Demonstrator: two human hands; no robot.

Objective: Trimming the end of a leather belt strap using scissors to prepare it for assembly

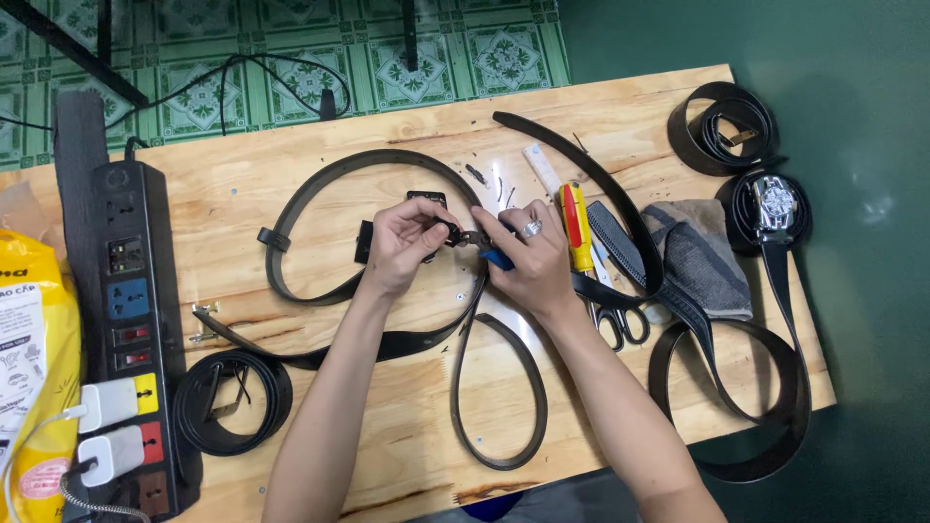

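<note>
My left hand [402, 242] pinches the end of a black leather belt [320, 184] together with a small dark buckle [463, 235] over the middle of a wooden board [407, 387]. My right hand [533, 257], with a ring on one finger, holds a small blue-handled tool [496, 258] against that buckle. The belt loops off to the left and back toward me.
Scissors [615, 320], a yellow-and-red utility knife [577, 228], a white ruler [542, 169] and a grey cloth [693, 254] lie right of my hands. Coiled belts [722, 126] sit at the far right and near left [232, 402]. A black power strip [131, 320] and a yellow bag [34, 368] are at left.
</note>
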